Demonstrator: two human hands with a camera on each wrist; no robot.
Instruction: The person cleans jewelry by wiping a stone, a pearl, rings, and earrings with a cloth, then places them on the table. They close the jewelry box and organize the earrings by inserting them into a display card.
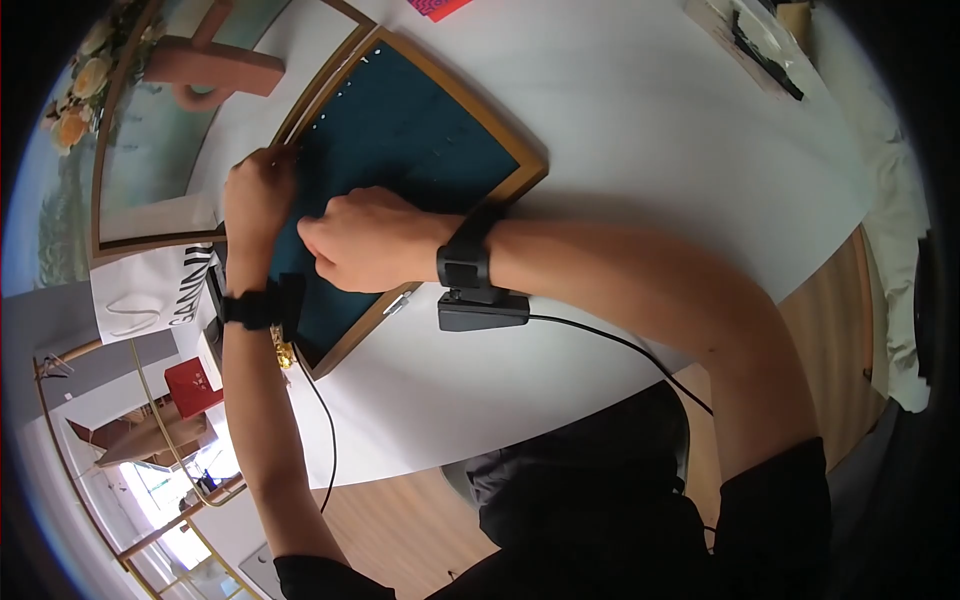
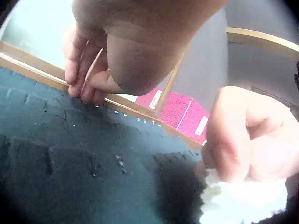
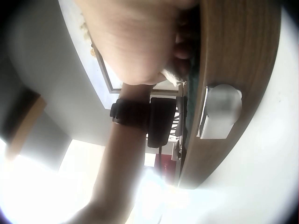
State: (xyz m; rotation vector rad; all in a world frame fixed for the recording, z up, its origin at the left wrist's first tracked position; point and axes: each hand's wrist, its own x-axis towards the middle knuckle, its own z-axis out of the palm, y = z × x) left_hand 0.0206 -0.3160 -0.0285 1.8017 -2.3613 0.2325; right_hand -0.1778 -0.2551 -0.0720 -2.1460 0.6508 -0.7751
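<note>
A shallow wooden box lined in dark green slotted fabric lies with its framed glass lid raised. Small white pieces sit in a row along the lining's lid-side edge. At that row is my left hand, thumb and fingertips drawn together against the lining; I cannot tell whether something small is between them. My right hand is curled over the lining nearer to me. It grips a crumpled white tissue, mostly hidden by the hand in the head view.
A metal latch is on the box's near side. A terracotta-coloured ornament and a white paper bag stand beyond the lid. A pink packet lies past the box, a clear plastic bag far right. Cables trail from both wrists.
</note>
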